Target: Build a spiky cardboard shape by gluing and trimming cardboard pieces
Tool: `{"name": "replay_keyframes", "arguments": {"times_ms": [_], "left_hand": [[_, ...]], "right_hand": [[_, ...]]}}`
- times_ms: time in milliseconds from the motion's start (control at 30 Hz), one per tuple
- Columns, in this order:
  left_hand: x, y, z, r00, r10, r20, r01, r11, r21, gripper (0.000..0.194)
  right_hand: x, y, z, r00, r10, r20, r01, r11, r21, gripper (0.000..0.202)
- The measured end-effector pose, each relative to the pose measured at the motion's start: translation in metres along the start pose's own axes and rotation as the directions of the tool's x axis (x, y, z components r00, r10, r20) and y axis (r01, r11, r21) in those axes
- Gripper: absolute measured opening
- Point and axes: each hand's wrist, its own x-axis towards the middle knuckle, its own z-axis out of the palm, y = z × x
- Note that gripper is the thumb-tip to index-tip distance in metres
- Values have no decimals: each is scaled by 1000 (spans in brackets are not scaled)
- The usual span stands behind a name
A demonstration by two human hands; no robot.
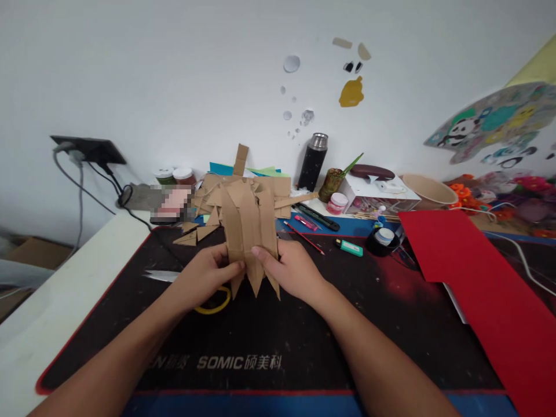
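Between my two hands is an upright piece of cut cardboard, made of strips side by side with pointed lower ends. My left hand grips its left edge, thumb pressed on the front. On the right edge my right hand has hold of it, its thumb near the middle; the fingers of both hands go behind, out of sight. Scissors with yellow handles lie on the black mat, partly covered by my left hand. A pile of cardboard scraps rises just behind the held piece.
A black thermos, a box cutter, a red pencil and a green lighter are at the back. Red sheet material covers the right side. Cables hang at the left.
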Motion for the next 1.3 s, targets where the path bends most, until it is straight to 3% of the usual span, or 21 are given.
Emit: {"name": "replay_keyframes", "arguments": {"times_ms": [200,467,567,733,1067,1300], "left_hand": [[-1,5,-6,1000,30,11,-29,999,-28,34],[-1,-2,6,995,17,-103,-18,1000,-12,34],[1,-2,8,998,7,-62,-11,997,-70,33],[3,3,4,999,22,-40,-30,983,-183,32],[4,-4,4,997,37,-69,-42,996,-74,29],[6,-8,4,1000,22,2,-21,975,-220,25]], "right_hand": [[-1,0,1,1000,2,19,-3,998,55,37],[0,2,5,1000,14,11,-15,994,112,33],[0,2,4,998,62,-16,-61,994,95,33],[0,3,2,1000,2,4,-3,993,116,35],[-1,3,5,999,20,38,-23,997,80,35],[-1,5,6,999,29,28,-31,997,73,36]]}}
